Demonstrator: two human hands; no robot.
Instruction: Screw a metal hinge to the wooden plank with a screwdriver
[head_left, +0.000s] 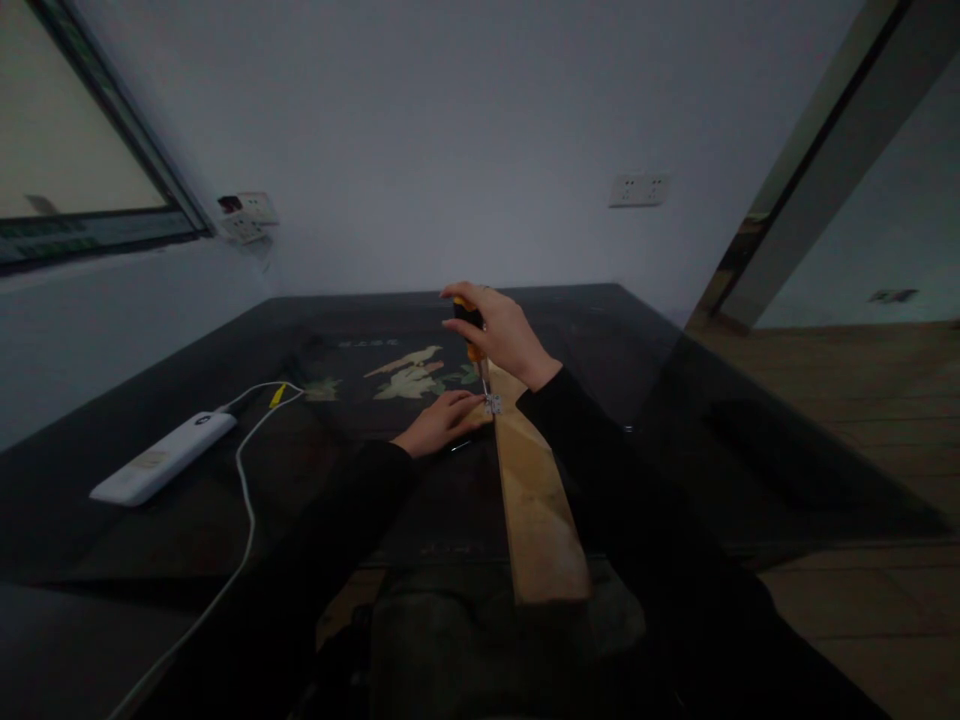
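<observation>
My right hand [510, 335] is closed around the black and yellow handle of a screwdriver [472, 350]. The screwdriver stands nearly upright, its shaft reaching down to a small silver metal hinge [493, 404]. That hinge lies at the left edge of a long wooden board [536, 490], which runs toward me past the table's front edge. From the left, my left hand [442, 423] has its fingertips pinched at the hinge, close to the screwdriver's tip. Any screw under the tip is too small to make out. A thin shiny piece [461, 445] lies just below my left hand.
The dark table [315, 510] has a bird and flower picture on its top. On its left side lies a white power bank [165, 458] with a white cable [244, 480] trailing toward me. Wall sockets [639, 189] are behind the table.
</observation>
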